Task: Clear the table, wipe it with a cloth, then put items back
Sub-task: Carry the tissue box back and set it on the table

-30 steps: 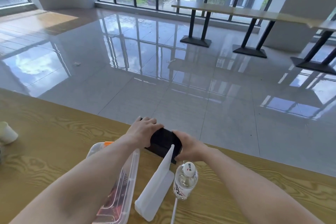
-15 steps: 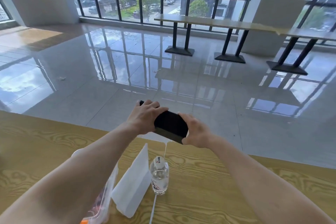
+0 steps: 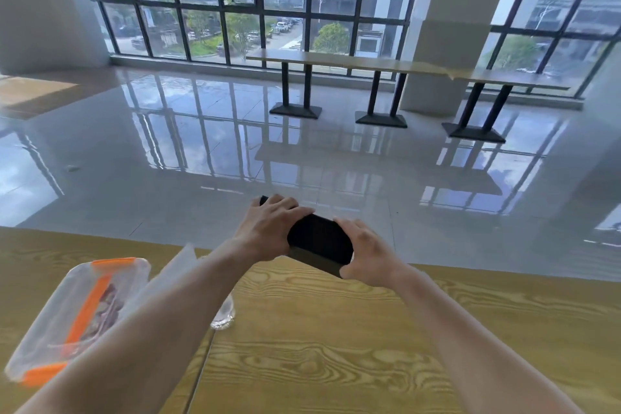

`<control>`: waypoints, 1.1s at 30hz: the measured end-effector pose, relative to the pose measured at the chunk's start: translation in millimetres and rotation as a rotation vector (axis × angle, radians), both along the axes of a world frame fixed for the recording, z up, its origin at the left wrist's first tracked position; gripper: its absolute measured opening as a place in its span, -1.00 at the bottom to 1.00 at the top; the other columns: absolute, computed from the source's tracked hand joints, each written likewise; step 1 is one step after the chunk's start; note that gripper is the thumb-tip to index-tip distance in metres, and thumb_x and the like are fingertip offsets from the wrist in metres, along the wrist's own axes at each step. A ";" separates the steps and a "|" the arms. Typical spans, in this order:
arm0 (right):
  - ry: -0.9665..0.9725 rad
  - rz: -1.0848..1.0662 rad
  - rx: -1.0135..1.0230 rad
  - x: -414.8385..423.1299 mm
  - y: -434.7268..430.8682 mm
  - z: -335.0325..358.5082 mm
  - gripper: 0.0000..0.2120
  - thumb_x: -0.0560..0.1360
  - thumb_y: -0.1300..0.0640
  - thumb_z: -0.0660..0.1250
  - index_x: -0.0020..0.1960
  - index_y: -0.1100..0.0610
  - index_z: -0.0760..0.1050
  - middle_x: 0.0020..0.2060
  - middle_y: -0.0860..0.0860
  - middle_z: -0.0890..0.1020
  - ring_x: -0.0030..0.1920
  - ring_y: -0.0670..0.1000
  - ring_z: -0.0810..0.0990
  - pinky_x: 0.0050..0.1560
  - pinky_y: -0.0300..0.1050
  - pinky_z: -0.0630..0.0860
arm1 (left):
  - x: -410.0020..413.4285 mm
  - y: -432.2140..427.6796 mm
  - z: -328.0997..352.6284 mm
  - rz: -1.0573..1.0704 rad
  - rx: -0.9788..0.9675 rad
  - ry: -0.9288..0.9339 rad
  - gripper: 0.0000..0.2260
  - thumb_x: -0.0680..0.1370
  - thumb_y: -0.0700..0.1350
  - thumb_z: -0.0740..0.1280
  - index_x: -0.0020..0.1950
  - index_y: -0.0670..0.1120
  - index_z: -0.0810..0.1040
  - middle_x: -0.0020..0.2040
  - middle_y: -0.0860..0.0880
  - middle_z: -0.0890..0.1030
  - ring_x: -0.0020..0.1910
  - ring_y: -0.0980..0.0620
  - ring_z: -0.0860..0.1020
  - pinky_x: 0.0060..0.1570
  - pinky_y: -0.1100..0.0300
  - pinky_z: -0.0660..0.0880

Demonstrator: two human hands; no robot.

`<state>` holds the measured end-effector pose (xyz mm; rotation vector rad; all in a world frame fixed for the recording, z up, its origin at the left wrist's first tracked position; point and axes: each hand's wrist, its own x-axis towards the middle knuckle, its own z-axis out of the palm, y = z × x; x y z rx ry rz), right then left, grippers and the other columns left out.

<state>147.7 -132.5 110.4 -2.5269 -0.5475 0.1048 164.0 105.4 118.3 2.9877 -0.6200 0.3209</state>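
A black rectangular box (image 3: pixel 319 240) is held up over the far edge of the wooden table (image 3: pixel 336 346). My left hand (image 3: pixel 268 228) grips its left end from above, and my right hand (image 3: pixel 364 252) grips its right end. On the table at the left lies a clear plastic container with orange clips (image 3: pixel 80 312). A white folded card (image 3: pixel 178 265) and a water bottle (image 3: pixel 223 314) stand beside it, both partly hidden behind my left forearm.
Beyond the table's far edge is a glossy tiled floor (image 3: pixel 235 161). Long tables on black legs (image 3: pixel 379 91) stand by the windows at the back. A white pillar (image 3: pixel 447 27) rises at the right.
Both hands have lifted the black box up and away from the table. The view has tilted up, so the bottle and card now sit behind my left forearm.
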 end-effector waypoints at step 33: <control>0.200 -0.549 -0.052 -196.9 -269.4 -30.5 -0.07 0.27 0.14 0.45 0.55 -0.06 0.12 0.34 -0.09 0.32 0.29 -0.02 0.36 0.18 -0.09 0.49 | -90.7 -306.6 -58.7 -0.466 -0.059 0.178 -0.31 0.38 0.05 0.47 0.44 0.27 0.25 0.29 0.16 0.44 0.36 0.01 0.30 0.29 -0.11 0.25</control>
